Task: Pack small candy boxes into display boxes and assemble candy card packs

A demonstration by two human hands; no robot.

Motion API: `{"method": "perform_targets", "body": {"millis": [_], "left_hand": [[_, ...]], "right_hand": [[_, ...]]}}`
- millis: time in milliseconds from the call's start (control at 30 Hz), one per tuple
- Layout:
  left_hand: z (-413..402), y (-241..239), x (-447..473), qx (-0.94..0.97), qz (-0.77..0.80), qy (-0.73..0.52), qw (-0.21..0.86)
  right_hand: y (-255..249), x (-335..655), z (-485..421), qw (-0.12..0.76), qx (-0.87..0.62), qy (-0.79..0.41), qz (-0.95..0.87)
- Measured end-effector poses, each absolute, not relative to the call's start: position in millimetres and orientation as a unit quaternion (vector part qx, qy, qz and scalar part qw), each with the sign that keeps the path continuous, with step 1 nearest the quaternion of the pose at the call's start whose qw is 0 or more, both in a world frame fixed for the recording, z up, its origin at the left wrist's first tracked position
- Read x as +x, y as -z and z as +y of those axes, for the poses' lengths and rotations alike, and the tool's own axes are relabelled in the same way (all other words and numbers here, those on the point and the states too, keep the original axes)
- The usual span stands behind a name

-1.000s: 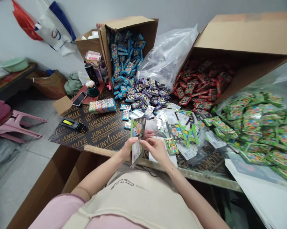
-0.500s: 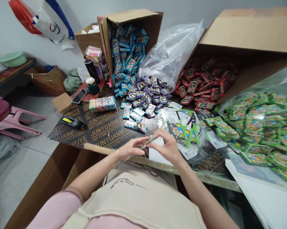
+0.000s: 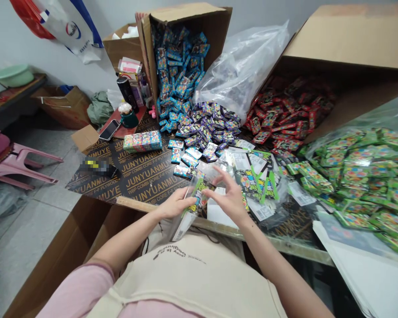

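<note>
We start at the left hand's [image 3: 175, 205] fingers [image 3: 188, 202]: thumb and forefinger are pinched shut on the left edge of a clear pouch [image 3: 196, 196]. Opposite them, the right hand [image 3: 232, 201] nips the pouch's other side with its thumb, while the rest of its fingers [image 3: 223, 174] fan upward, loose and spread.

The pouch is glossy and see-through, with green and multicoloured print inside. Its pale lower end hangs tilted down towards the person's chest. It sits in the air between the two hands, just above the near edge of the worktop [image 3: 142, 174].

Room is tight ahead. A heap of similar pouches with green header cards [image 3: 260, 181] lies just beyond the right hand, and loose blue packets [image 3: 185, 159] lie just beyond the left. Further back there is a purple pile [image 3: 208, 123], a tipped carton of blue packets [image 3: 182, 57] and another carton of red ones [image 3: 285, 110]. Green packets [image 3: 358, 172] spread along the right. To the left, the dark printed board is barer, with a colourful box [image 3: 142, 141] well clear of the hands.

Both forearms come in from below and converge over the edge. The wrists are level and the palms are turned towards each other.
</note>
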State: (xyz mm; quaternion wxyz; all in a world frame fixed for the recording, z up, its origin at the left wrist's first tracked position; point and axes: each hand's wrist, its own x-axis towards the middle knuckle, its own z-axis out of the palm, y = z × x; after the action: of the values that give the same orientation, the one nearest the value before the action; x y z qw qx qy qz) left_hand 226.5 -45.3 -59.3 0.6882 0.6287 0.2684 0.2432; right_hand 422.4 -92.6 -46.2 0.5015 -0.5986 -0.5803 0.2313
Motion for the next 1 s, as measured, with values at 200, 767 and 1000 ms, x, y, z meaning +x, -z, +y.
{"method": "perform_targets", "body": {"millis": [200,767,1000], "left_hand": [[-39,58,223,0.667,0.283,-0.235,0.648],[-16,64,221,0.582,0.392,-0.372,0.608],[-21,81,229,0.594,0.398,-0.352,0.604]], "right_hand": [[68,409,-92,0.536,-0.546,-0.458,-0.453],[64,402,-104,0.399,-0.416,-0.714,-0.396],[76,409,-100,0.478,-0.500,-0.604,-0.397]]}}
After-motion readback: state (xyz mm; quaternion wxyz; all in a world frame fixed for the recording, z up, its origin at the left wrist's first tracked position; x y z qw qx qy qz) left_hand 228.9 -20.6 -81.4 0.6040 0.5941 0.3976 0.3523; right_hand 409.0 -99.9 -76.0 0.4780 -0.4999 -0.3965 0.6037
